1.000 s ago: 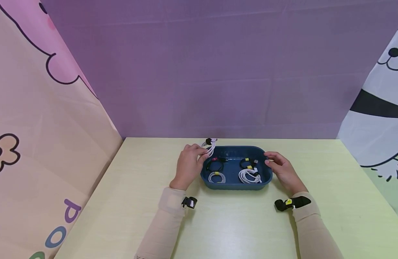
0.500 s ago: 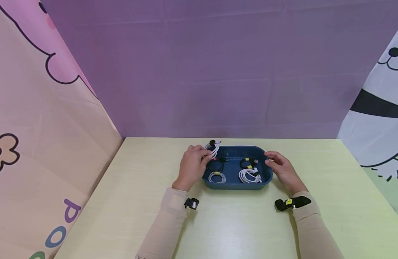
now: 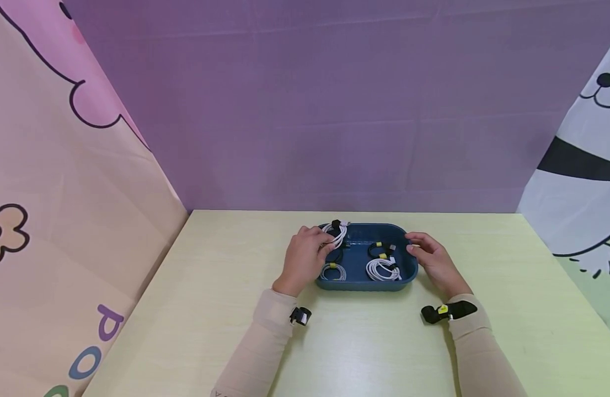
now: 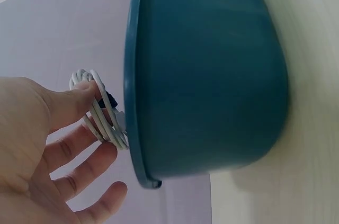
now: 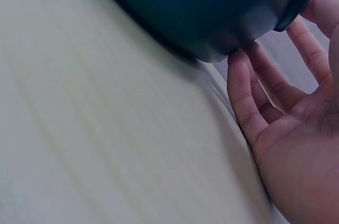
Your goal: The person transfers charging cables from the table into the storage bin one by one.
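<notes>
My left hand [image 3: 305,259] pinches a coiled white cable [image 3: 341,236] with a black tie between thumb and fingers. In the head view the coil hangs over the back left corner of a blue plastic bin [image 3: 357,286]. My right hand [image 3: 441,267] holds the bin's right end, thumb at the rim and fingers against the outer wall in the right wrist view. Inside lie a white cable coil [image 3: 383,270] at front right, a black cable [image 3: 381,250] with yellow ties behind it, and a pale cable coil [image 3: 333,272] at front left. A dark cable [image 3: 339,256] is partly hidden by my left hand.
The bin stands on a pale wooden table [image 3: 364,342], near its back edge. A purple cloth [image 3: 335,110] hangs behind it. Printed cloths flank the table at the left [image 3: 62,193] and right [image 3: 578,198].
My left hand has moved to the right with the white cable coil, from beside the bin's left rim to over its back left corner. My right hand stays at the right end.
</notes>
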Tool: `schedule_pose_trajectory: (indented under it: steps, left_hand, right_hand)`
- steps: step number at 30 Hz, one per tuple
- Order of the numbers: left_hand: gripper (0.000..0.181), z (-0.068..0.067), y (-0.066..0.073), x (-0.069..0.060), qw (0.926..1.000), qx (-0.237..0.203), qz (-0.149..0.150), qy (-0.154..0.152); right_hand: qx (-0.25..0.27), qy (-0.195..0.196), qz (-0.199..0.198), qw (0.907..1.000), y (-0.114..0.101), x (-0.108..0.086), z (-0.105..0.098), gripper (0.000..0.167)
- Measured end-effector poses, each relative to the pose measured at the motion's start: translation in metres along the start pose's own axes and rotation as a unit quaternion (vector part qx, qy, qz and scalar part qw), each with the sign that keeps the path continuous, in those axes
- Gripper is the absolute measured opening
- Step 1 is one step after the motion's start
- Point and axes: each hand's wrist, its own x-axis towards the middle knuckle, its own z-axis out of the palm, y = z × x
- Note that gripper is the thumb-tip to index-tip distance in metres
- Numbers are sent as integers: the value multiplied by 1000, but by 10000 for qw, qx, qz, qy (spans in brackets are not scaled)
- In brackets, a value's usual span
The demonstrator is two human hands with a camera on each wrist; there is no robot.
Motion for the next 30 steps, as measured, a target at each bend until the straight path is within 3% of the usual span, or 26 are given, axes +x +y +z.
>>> schedule_pose_trajectory:
  steps: [17, 30]
  left_hand:
    - [15, 14, 9, -3, 9991, 265, 305, -142]
    - [16, 20, 14, -6, 9986, 322, 312, -291]
  right_hand:
    - [19, -20, -26, 10000, 1, 0, 0, 42]
    - [51, -27, -37, 10000, 4, 2, -2, 46]
